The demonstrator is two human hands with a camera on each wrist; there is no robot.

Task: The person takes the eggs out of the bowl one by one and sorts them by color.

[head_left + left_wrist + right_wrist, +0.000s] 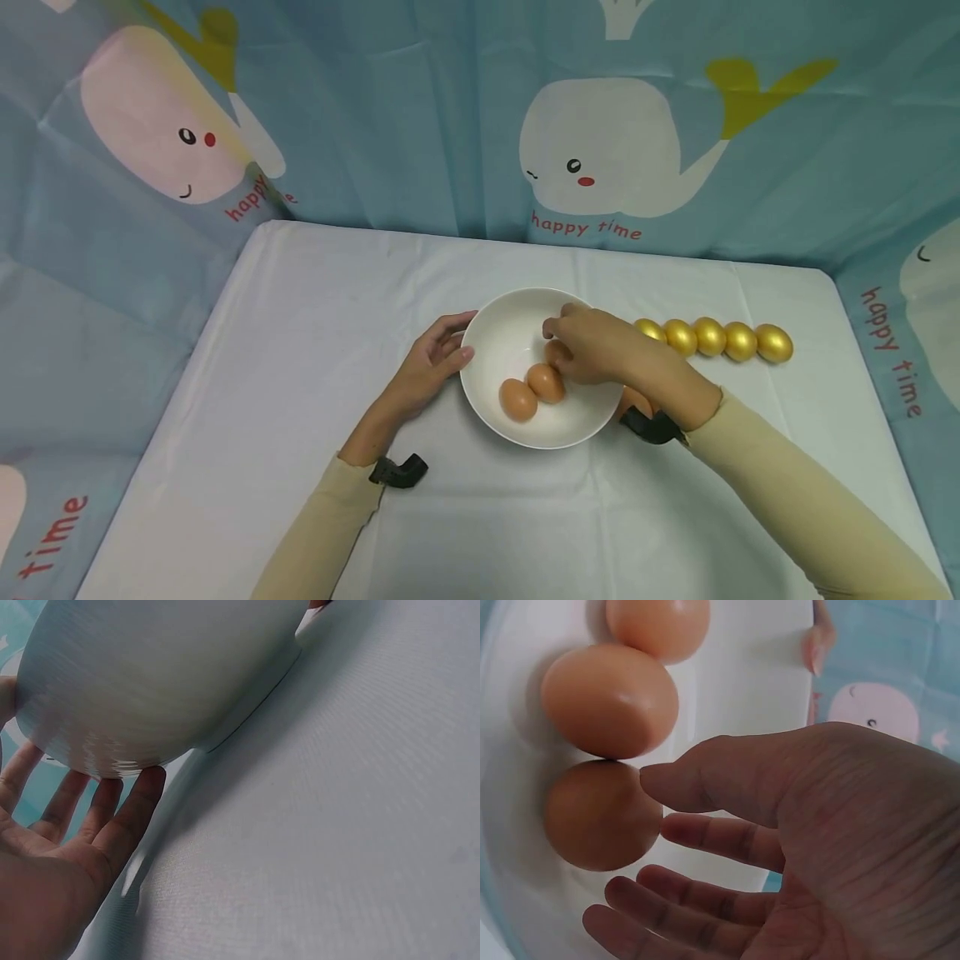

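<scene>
White cloth point(300, 358), lightly creased, covers the work surface, and behind it and at both sides hang pale blue curtains point(420, 125) printed with whales point(607, 142) and red "happy time" lettering. In the head view a white bowl point(498, 333) stands on the cloth, holding three brown eggs point(518, 400). The left hand point(427, 367) is at its left side, thumb and fingers parted against the outside wall. The right hand point(596, 346) reaches in over the opposite rim, fingers bent, partly covering the uppermost egg. Five gold eggs point(708, 337) lie in a row on the cloth to the right, and more brown shell point(636, 402) shows by the right wrist. Both sleeves point(322, 533) are beige.

The left wrist view shows the bowl's smooth outer wall and its foot on the cloth, which has a fine weave and a soft shadow. The left hand is spread, fingertips touching the wall.

From the right wrist, the three eggs sit in a line inside the bowl, with curtain beyond. The right hand is loosely open; its thumb and a fingertip meet the nearest egg's edge without enclosing it.
</scene>
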